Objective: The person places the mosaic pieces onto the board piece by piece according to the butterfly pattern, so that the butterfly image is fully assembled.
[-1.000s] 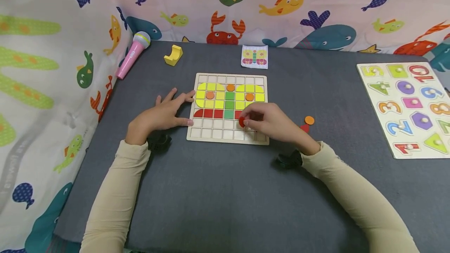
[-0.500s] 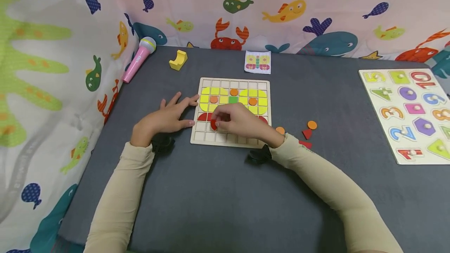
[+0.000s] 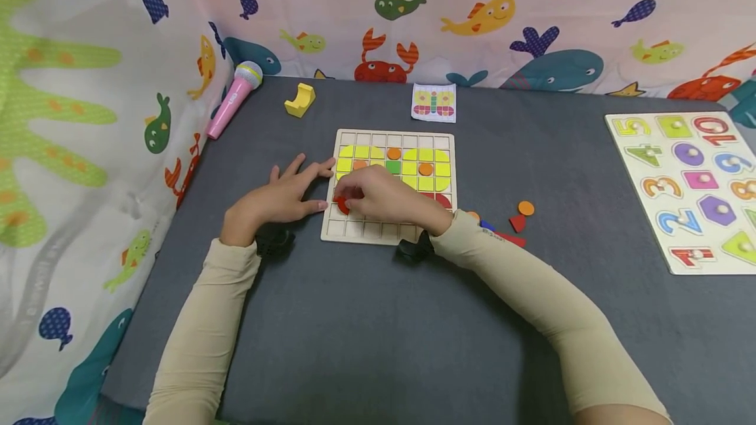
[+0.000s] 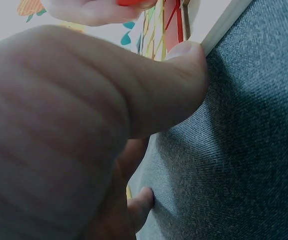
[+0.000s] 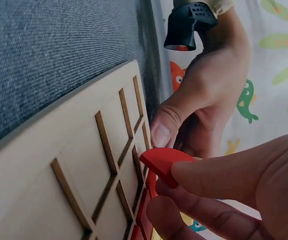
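Observation:
A wooden grid board (image 3: 360,231) bears yellow, orange, green and red tiles, partly covered by my right hand (image 3: 384,195). Between thumb and fingers, that hand pinches a red quarter-round tile (image 5: 166,162) over the board's lower left squares. In the right wrist view the tile is tilted, close above the grid, with red tiles just beyond. My left hand (image 3: 268,201) has its fingers spread, with the thumb and a fingertip touching the board's left edge. The left wrist view shows its thumb (image 4: 179,82) against the wooden rim.
Right of the board lie loose tiles: an orange disc (image 3: 525,208), a red triangle (image 3: 517,223) and a blue piece (image 3: 487,225) partly under the sleeve. Behind are a patterned card (image 3: 434,103), yellow block (image 3: 300,100) and pink microphone (image 3: 233,100). A number puzzle (image 3: 688,192) lies far right.
My right hand has carried the red tile leftward across the board, from its right half to its left edge. The left hand stays at the rim. The head view has shifted slightly.

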### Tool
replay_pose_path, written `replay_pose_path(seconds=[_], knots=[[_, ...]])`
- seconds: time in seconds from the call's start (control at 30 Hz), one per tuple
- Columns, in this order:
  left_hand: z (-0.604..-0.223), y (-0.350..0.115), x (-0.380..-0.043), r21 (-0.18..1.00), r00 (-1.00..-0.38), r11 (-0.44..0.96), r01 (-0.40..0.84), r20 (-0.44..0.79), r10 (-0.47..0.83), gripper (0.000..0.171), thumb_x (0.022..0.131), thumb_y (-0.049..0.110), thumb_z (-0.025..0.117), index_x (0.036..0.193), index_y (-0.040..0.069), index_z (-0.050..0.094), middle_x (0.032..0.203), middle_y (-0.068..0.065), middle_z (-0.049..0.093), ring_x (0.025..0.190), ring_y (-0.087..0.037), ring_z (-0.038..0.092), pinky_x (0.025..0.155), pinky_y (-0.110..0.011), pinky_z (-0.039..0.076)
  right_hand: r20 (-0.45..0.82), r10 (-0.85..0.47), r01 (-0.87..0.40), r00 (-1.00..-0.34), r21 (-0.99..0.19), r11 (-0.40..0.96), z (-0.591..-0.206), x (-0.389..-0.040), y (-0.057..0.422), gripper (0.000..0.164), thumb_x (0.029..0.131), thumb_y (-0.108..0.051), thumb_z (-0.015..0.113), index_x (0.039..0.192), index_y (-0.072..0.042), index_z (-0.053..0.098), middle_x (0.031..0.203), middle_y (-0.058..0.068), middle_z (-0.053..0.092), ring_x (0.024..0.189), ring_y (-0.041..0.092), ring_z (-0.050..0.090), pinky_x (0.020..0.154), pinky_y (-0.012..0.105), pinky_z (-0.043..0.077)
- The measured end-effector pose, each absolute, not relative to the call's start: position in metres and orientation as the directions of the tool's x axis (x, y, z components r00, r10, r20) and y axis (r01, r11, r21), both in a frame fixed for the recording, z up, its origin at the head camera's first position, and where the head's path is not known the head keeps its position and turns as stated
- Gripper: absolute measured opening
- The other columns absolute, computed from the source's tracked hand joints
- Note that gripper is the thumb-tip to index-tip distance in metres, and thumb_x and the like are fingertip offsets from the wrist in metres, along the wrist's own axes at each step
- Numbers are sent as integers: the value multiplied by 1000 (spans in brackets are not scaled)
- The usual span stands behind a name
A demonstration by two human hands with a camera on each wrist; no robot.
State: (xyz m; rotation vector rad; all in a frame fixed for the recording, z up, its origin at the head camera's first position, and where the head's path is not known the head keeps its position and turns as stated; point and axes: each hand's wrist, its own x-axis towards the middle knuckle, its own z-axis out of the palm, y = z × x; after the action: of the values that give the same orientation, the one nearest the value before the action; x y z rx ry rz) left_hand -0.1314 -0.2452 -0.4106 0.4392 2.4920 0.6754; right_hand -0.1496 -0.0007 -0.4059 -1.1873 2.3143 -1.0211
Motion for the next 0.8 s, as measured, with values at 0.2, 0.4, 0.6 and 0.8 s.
replay_pose_path(seconds=[0.2,0.4,0.6,0.8], knots=[[-412,-247,-132,551,-810,816,175,-390,437,62,109,26,66,162,18,36,179,-7,14,162,-41,-14,119,-72,-15,26,-830,-592,-557,-713,375,-406,-150,-7,17,98,2,68,109,-4,79,87,3,70,81,20,60,76,31,49],[-413,-247,-132,554,-806,812,182,-389,446,59,108,28,67,159,17,39,180,-2,11,162,-42,-13,119,-73,-15,44,-839,-645,-542,-662,382,-407,-149,-12,8,98,0,72,102,-3,78,88,3,69,81,19,61,78,30,50],[-413,-247,-133,559,-807,810,177,-388,445,63,108,29,67,162,17,36,180,-5,13,162,-42,-14,119,-73,-15,60,-851,-694,-523,-609,384,-409,-147,-19,11,99,4,69,97,-1,79,88,7,67,84,21,60,77,28,50],[-411,-246,-132,560,-808,809,177,-386,444,66,108,29,68,164,18,35,179,-9,15,162,-42,-14,119,-72,-15,40,-853,-715,-520,-567,409,-410,-143,-23,16,99,7,65,97,-1,79,91,9,69,86,21,61,80,27,52]])
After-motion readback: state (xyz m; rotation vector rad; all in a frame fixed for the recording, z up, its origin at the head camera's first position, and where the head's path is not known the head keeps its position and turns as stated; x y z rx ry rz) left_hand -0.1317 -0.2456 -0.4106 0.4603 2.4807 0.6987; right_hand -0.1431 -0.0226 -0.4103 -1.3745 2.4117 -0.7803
